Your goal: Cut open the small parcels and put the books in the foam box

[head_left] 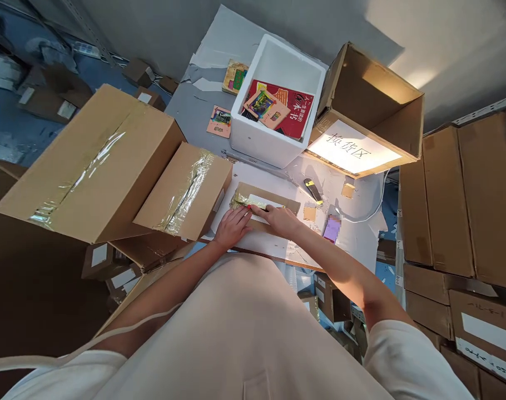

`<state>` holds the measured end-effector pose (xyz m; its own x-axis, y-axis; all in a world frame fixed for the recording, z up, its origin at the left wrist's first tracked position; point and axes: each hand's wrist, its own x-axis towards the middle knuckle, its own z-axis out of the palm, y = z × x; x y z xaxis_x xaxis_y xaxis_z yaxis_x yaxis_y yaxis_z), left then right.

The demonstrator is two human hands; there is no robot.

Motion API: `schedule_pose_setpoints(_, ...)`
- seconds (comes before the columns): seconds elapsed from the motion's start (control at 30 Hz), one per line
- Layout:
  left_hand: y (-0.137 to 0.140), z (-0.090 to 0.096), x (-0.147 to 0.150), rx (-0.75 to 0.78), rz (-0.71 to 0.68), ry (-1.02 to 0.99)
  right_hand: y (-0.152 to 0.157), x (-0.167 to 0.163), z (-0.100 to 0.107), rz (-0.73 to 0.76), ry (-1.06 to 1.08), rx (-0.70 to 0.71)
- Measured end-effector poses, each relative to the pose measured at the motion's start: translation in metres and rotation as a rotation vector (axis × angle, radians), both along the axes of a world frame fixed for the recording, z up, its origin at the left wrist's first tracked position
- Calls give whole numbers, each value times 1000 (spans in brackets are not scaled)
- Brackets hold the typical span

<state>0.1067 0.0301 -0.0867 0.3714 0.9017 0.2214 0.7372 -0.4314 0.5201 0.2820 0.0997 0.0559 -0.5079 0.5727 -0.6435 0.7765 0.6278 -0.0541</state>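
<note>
Your left hand [233, 226] lies flat, fingers extended, on a slim brown cardboard parcel [287, 204] with crinkled, glossy tape [238, 200], set on the scuffed white table [259, 241]. A taped carton [184, 191] stands close on its left, the smooth foam box [273, 145] stands behind, and a strip of tabletop separates it from the utility knife [313, 191]. Your right hand [280, 220] curls over the parcel, partly covering it; whether it grips anything you cannot tell.

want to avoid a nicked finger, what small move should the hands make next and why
Probably ease the left hand slightly away from the right hand, while steadying the cardboard package: its fingers lie right beside the extended right index finger, near the shiny tape. Whether the right hand holds a tool is unclear.
</note>
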Motion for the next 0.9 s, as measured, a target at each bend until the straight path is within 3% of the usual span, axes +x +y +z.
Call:
schedule_pose_setpoints(0.1,0,0,0,29,-6,37,7,-8,7,55,-59,12)
schedule_pose_setpoints(0.2,0,0,0,35,8,55,10,6,14,69,-89,4)
schedule_pose_setpoints(0.4,-2,-1,-1,16,22,54,-15,99,39,-14,-232,44)
schedule_pose_setpoints(0.5,-2,0,-1,-6,37,82,-34,127,46,-56,-233,81)
schedule_pose_setpoints(0.77,1,12,0,-55,29,168,-71,165,37,-182,-172,155)
schedule_pose_setpoints(0.9,2,27,-3,-60,-5,210,-104,195,13,-462,185,232)
